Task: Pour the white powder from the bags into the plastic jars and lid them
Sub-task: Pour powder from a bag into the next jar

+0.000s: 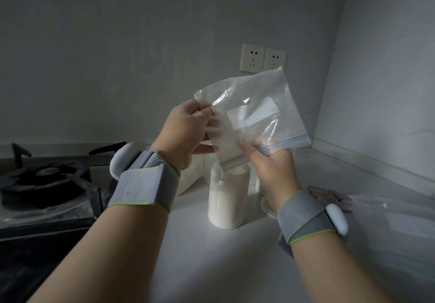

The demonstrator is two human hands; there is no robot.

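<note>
A clear zip bag (256, 112) with a blue seal strip and a white label is held upside down, its open corner pointing into a plastic jar (227, 199). White powder fills the jar to well over half. My left hand (188, 133) pinches the bag's upper left edge. My right hand (273, 168) grips the bag at its zip edge just above the jar mouth. A round clear lid (267, 206) lies on the counter to the right of the jar, partly hidden by my right wrist. Another bag of powder (193, 175) lies behind the jar.
A black gas stove (44, 185) sits at the left on the white counter (211, 255). Clear plastic sheeting (388, 211) and a pale crumpled item (334, 196) lie at the right. Two wall sockets (262, 58) are on the back wall; a side wall closes the corner at right.
</note>
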